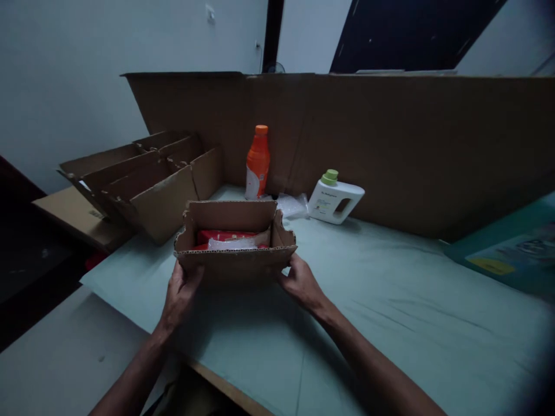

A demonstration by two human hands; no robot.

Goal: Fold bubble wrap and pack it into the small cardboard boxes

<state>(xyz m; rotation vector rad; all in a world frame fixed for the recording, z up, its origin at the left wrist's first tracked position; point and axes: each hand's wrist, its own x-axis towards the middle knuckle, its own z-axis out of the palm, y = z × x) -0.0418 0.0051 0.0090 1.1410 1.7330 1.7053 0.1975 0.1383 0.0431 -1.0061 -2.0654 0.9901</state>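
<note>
A small open cardboard box [236,263] sits on the pale green table [390,300] in front of me. Inside it lies a red packet [219,236] with a clear plastic wrap [236,243] on top. My left hand [180,294] grips the box's near left corner, fingers curled on the cardboard. My right hand [301,283] grips the near right corner the same way.
An orange bottle [258,164] and a white jug with a green cap [336,199] stand behind the box, with a clear bag [292,205] between them. Open cardboard boxes [147,179] lie at the left. A tall cardboard sheet [390,138] walls the back. A teal package [507,248] lies at the right.
</note>
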